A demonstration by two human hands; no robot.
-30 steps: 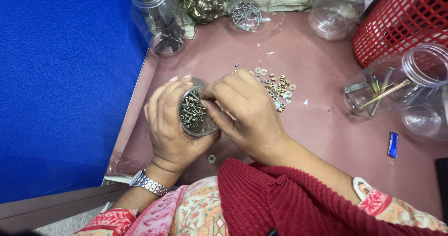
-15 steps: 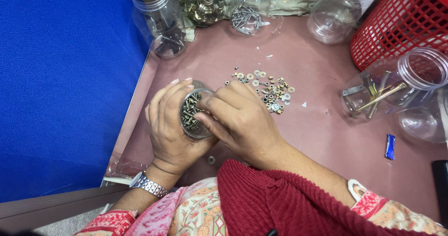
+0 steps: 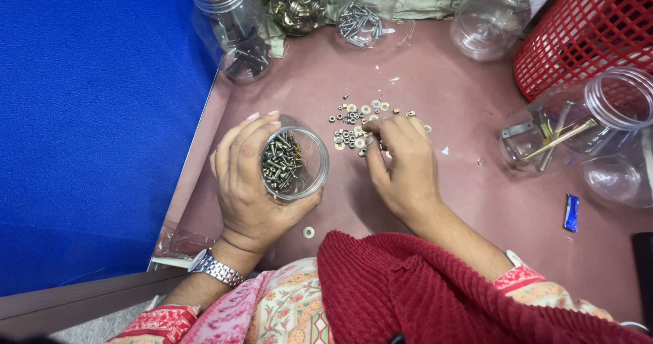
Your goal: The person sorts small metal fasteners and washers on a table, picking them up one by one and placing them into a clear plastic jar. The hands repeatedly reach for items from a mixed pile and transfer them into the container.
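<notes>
Screws fill the small jar [image 3: 294,164] that the left hand [image 3: 255,181] grips; the right hand [image 3: 401,164], just beside, pinches at loose washers [image 3: 354,123] on the tabletop [image 3: 476,201].

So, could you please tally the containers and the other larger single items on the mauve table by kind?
Clear plastic jars: 7, one with screws in the left hand, six on the table, including a tipped one holding long brass bolts
Red plastic mesh basket: 1
Small blue wrapper: 1
Lone brass washer: 1
Total: 10
The right hand picks at loose nuts and washers.
</notes>
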